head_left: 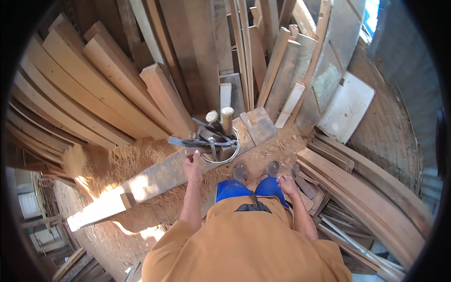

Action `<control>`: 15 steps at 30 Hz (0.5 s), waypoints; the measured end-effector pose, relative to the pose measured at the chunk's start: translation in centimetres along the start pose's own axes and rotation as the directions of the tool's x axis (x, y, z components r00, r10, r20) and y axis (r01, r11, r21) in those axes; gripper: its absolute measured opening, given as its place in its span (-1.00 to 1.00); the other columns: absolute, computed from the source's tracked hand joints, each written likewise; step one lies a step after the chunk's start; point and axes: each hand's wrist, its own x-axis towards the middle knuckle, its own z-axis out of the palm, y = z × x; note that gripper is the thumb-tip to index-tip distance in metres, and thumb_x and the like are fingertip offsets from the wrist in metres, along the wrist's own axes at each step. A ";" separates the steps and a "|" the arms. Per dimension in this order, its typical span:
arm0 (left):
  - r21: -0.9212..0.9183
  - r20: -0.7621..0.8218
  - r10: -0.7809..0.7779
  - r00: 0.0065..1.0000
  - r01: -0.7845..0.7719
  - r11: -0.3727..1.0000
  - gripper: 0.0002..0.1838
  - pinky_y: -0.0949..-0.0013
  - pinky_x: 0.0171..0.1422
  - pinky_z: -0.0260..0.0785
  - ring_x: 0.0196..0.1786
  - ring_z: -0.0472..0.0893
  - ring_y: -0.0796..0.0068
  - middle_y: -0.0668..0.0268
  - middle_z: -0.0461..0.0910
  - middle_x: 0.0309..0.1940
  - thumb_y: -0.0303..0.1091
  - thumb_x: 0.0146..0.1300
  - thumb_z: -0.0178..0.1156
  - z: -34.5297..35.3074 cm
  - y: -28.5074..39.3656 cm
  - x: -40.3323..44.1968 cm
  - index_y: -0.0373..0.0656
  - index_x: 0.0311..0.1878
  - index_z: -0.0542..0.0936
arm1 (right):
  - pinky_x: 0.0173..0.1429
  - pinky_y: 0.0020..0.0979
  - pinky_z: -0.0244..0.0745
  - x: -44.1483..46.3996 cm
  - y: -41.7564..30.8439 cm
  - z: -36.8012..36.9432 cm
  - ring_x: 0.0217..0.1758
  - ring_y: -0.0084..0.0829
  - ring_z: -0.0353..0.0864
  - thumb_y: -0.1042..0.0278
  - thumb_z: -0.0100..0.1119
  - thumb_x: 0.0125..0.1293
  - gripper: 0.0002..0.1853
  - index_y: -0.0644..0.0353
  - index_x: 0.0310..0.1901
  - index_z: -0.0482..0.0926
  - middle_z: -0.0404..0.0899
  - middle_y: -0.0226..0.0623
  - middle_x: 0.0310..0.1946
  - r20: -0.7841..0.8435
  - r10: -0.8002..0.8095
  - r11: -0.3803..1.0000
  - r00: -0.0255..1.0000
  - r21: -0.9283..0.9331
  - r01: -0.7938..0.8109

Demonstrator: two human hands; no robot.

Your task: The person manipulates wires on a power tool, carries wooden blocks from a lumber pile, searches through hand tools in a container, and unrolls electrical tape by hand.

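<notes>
We hold our left hand [192, 165] up at the near-left side of a round container [238, 146], its fingers at the lower edge of a brown piece [192, 152]; whether they grip it or only touch it, we cannot tell. Our right hand [286, 185] is loosely curled shut beside our right knee, apart from the container. Inside the container's pale rim, we see a jumble of tools [212, 139], with a flat metal blade [176, 141] sticking out past the left side and two pale-topped, upright handles [227, 123] at the far side. Under and around it runs a long, dusty board [162, 174], with a small wood block [125, 201] on its sunlit left part. Just below the container we see our blue shorts [233, 189] and sandaled feet [239, 171] among sawdust [136, 157] and chips. Farther out, thick timbers [101, 80] lean at the left, upright planks [188, 56] stand ahead, a whitish panel [346, 105] leans at the right, and long boards [364, 192] lie stacked below it
</notes>
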 end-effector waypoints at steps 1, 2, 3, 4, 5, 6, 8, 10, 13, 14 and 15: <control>0.005 -0.016 0.023 1.000 -0.023 1.000 -0.73 0.39 0.17 0.40 0.01 0.58 0.57 0.34 0.68 -0.03 -0.35 0.42 0.27 0.3 0.6 -0.6 -0.23 0.11 0.60 | -0.23 -0.38 0.55 1.3 -1.2 -0.3 -0.33 -0.43 0.66 0.16 0.07 0.44 -0.60 0.34 0.06 0.60 0.69 -0.24 -0.25 0.022 -0.107 0.992 0.994 -0.059 0.108; 0.012 -0.033 0.044 0.998 -0.044 0.999 -0.74 0.40 0.16 0.40 0.01 0.58 0.57 0.34 0.67 -0.03 -0.36 0.42 0.27 0.5 0.9 -1.2 -0.23 0.10 0.61 | -0.21 -0.37 0.55 2.5 -2.5 -0.6 -0.32 -0.42 0.66 0.15 0.08 0.44 -0.59 0.35 0.08 0.60 0.69 -0.23 -0.26 0.053 -0.210 0.970 0.976 -0.112 0.214; 0.022 -0.047 0.018 0.999 -0.017 1.000 -0.74 0.40 0.17 0.40 0.01 0.58 0.56 0.35 0.67 -0.03 -0.36 0.41 0.29 0.5 1.0 -1.7 -0.23 0.09 0.61 | -0.19 -0.35 0.55 3.9 -4.0 -0.7 -0.31 -0.42 0.67 0.15 0.09 0.43 -0.58 0.36 0.10 0.59 0.69 -0.22 -0.26 0.091 -0.310 0.934 0.946 -0.158 0.321; 0.033 -0.059 -0.006 0.998 0.008 0.999 -0.75 0.39 0.19 0.39 0.01 0.58 0.56 0.36 0.67 -0.03 -0.36 0.40 0.30 0.4 1.1 -2.2 -0.23 0.08 0.61 | -0.17 -0.34 0.55 4.5 -6.2 -0.7 -0.30 -0.41 0.66 0.16 0.10 0.42 -0.56 0.37 0.11 0.58 0.68 -0.20 -0.27 0.107 -0.327 0.918 0.939 -0.201 0.342; 0.042 -0.068 -0.027 0.997 0.030 0.999 -0.75 0.39 0.20 0.39 0.01 0.58 0.55 0.37 0.67 -0.03 -0.36 0.40 0.31 0.5 1.3 -2.4 -0.22 0.07 0.61 | -0.14 -0.34 0.55 4.4 -9.5 -0.7 -0.28 -0.40 0.66 0.16 0.11 0.41 -0.55 0.38 0.13 0.57 0.68 -0.19 -0.27 0.120 -0.345 0.899 0.931 -0.242 0.365; 0.029 -0.087 -0.014 0.996 0.017 0.999 -0.75 0.41 0.18 0.39 -0.01 0.59 0.56 0.37 0.67 -0.05 -0.38 0.39 0.31 0.8 1.4 -2.6 -0.23 0.07 0.61 | -0.11 -0.33 0.54 4.0 -13.0 -0.7 -0.26 -0.39 0.66 0.16 0.12 0.40 -0.54 0.39 0.15 0.57 0.67 -0.18 -0.27 0.131 -0.362 0.879 0.923 -0.282 0.385; 0.006 -0.115 0.008 0.993 -0.007 1.000 -0.76 0.44 0.13 0.41 -0.05 0.59 0.58 0.37 0.67 -0.08 -0.41 0.38 0.31 1.1 1.5 -3.1 -0.23 0.06 0.60 | -0.05 -0.31 0.53 2.3 -20.1 -0.7 -0.20 -0.36 0.65 0.20 0.12 0.40 -0.52 0.40 0.21 0.53 0.66 -0.16 -0.26 0.210 -0.378 0.857 0.902 -0.289 0.426; -0.004 -0.143 0.000 0.990 0.000 1.000 -0.76 0.44 0.12 0.41 -0.06 0.59 0.58 0.36 0.67 -0.09 -0.42 0.38 0.29 1.4 1.6 -3.2 -0.24 0.06 0.59 | 0.02 -0.24 0.52 2.3 -23.2 0.7 -0.13 -0.25 0.65 0.23 0.16 0.37 -0.51 0.37 0.23 0.50 0.64 -0.10 -0.23 0.249 -0.413 0.847 0.876 -0.249 0.470; 0.046 -0.161 0.003 0.987 0.005 0.999 -0.74 0.43 0.12 0.41 -0.05 0.58 0.58 0.34 0.66 -0.08 -0.43 0.38 0.28 1.6 1.7 -3.2 -0.24 0.09 0.57 | 0.08 -0.19 0.51 3.8 -24.9 2.7 -0.07 -0.15 0.64 0.31 0.19 0.32 -0.50 0.33 0.26 0.48 0.62 -0.06 -0.16 0.223 -0.496 0.831 0.839 -0.160 0.534; 0.076 -0.160 0.006 0.987 0.007 0.997 -0.73 0.43 0.12 0.42 -0.05 0.58 0.58 0.34 0.66 -0.07 -0.44 0.38 0.27 1.5 1.7 -3.2 -0.24 0.11 0.56 | 0.06 -0.25 0.50 5.0 -24.8 3.5 -0.09 -0.24 0.62 0.35 0.15 0.33 -0.50 0.35 0.28 0.47 0.61 -0.11 -0.13 0.198 -0.515 0.823 0.834 -0.159 0.546; 0.064 -0.149 -0.001 0.989 0.010 0.998 -0.71 0.43 0.13 0.42 -0.03 0.58 0.58 0.34 0.65 -0.06 -0.44 0.38 0.27 1.4 1.7 -3.1 -0.25 0.13 0.55 | 0.04 -0.31 0.50 6.2 -24.8 4.3 -0.11 -0.32 0.60 0.39 0.12 0.34 -0.49 0.37 0.31 0.45 0.61 -0.16 -0.10 0.172 -0.534 0.815 0.828 -0.158 0.558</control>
